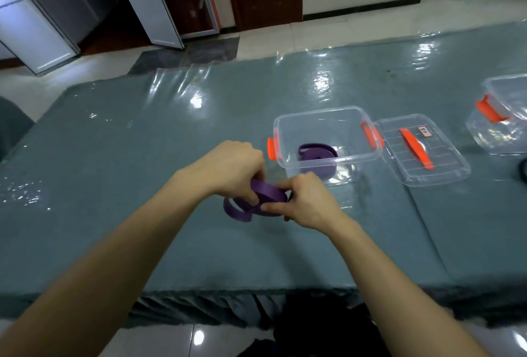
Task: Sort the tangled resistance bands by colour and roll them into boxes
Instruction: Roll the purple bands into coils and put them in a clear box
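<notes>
- The table (142, 157), covered in grey-green cloth under a shiny clear sheet, spreads beneath both hands and well out to either side of them
- An open clear box (318, 111) with orange latches stands on the table just beyond the right hand and slightly to its right, close to the knuckles but apart from them
- A clear lid (445, 162) with an orange handle lies flat on the table to the right of that box, well apart from both hands
- A second clear box (502, 139) with an orange latch sits farther right again, cut off by the frame edge, the farthest thing from the hands
- The left hand (231, 168) is curled over the top of the purple band (268, 191), fingers hooked down round the coil's far-left side
- The right hand (308, 199) pinches the coil's right side between thumb and fingers; the fingertips on the far side are hidden, so how they lie there is hard to tell
- The purple band is partly wound into a flat coil between the two hands, just above the table, with a loose loop hanging out below the left hand's fingers
- A rolled purple band (316, 154) lies on the floor of the open box, beyond the right hand
</notes>
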Demonstrator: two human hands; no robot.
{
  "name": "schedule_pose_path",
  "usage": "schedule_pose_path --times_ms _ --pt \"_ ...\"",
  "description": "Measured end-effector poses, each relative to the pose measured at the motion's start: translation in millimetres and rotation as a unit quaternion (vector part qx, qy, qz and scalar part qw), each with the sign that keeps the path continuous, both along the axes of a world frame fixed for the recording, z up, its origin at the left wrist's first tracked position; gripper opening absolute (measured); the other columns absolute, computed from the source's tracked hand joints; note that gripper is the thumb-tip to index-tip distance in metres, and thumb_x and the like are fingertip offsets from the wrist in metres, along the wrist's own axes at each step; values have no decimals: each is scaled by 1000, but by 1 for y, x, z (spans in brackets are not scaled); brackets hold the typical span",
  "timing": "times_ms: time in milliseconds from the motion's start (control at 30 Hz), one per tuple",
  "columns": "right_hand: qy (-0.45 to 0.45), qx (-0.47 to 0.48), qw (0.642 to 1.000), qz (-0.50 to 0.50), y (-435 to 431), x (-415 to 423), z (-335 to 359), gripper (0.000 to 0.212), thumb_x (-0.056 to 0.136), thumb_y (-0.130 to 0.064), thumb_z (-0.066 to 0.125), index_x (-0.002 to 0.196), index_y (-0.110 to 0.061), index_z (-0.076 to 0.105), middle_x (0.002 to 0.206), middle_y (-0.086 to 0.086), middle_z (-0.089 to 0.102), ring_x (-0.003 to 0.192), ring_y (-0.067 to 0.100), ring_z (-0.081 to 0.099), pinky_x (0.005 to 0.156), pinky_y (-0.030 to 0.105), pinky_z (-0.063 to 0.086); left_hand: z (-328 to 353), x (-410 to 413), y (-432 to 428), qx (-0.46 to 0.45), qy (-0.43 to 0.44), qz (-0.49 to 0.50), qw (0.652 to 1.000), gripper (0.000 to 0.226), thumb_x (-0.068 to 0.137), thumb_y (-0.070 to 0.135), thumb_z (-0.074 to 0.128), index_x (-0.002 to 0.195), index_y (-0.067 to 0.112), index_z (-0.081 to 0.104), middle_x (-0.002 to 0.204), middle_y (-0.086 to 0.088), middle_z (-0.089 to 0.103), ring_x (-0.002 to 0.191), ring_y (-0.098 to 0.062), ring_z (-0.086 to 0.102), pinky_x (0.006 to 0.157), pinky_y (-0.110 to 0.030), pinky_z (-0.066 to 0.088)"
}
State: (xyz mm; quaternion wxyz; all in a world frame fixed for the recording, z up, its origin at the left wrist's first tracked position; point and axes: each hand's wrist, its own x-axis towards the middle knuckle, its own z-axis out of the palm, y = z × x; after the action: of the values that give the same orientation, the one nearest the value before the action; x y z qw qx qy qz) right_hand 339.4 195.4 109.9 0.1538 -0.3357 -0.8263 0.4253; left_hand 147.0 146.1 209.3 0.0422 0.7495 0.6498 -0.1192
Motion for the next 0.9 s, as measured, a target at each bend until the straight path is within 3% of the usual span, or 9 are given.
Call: schedule_pose_path --times_ms 67,167,367,467,533,600,700,833,900 --pt "27 -31 999 -24 -1 17 -2 20 80 -44 92 90 -30 83 60 -5 72 50 10 72 52 29 55 -3 -2 -8 -23 -138 47 989 32 68 50 94 94 35 83 71 17 75 76 -8 72 63 -31 55" --pt "105 -110 987 -44 0 42 -2 19 77 -37 96 92 -29 85 61 3 74 53 19 74 54 28 55 -8 -12 -22 -38 -416 124 900 32 72 24 102 101 27 88 92 12 85 90 -7 82 85 -24 64" --pt "257 -243 934 -53 7 71 1 26 81 -15 93 106 -13 86 93 16 82 59 30 71 65 36 62 -8 1 -26 -21 -559 141 817 39 68 20 102 104 24 89 100 -4 86 97 -22 84 89 -25 64" --pt "257 -268 928 -41 11 79 -1 31 83 -11 92 113 -10 82 97 13 82 67 34 75 66 36 64 3 17 -14 -32 -517 125 847 36 68 23 103 101 28 89 95 3 86 92 -16 84 87 -26 65" --pt "173 -220 960 -26 16 84 2 42 77 -28 98 115 -26 80 98 -2 82 68 32 79 60 35 62 9 28 0 -12 -369 85 925 30 71 32 102 97 36 88 80 19 82 78 0 79 75 -22 61" --pt "62 -113 991 -42 22 86 7 59 63 -58 99 113 -44 73 105 -20 77 57 15 76 51 28 58 14 43 14 6 -169 24 985 28 70 49 96 94 41 85 62 24 68 64 1 65 60 -29 48" --pt "-26 37 999 -23 31 75 13 62 60 -74 91 108 -39 74 93 -18 76 60 -2 68 56 30 59 16 64 31 -4 -12 -22 1000 30 71 57 87 93 38 82 60 15 62 62 -7 55 55 -30 37" --pt "21 2 1000 -4 53 73 16 37 75 -57 92 86 -24 79 67 4 71 49 16 67 55 42 60 20 69 49 -16 -39 0 999 36 69 67 86 91 39 80 58 10 60 58 -7 52 53 -31 34" --pt "77 -33 996 -8 72 83 19 33 75 -54 94 87 -25 82 65 6 71 45 19 68 47 35 56 23 63 54 -12 -177 39 983 30 71 59 92 93 40 84 61 18 65 57 -2 56 53 -21 39"
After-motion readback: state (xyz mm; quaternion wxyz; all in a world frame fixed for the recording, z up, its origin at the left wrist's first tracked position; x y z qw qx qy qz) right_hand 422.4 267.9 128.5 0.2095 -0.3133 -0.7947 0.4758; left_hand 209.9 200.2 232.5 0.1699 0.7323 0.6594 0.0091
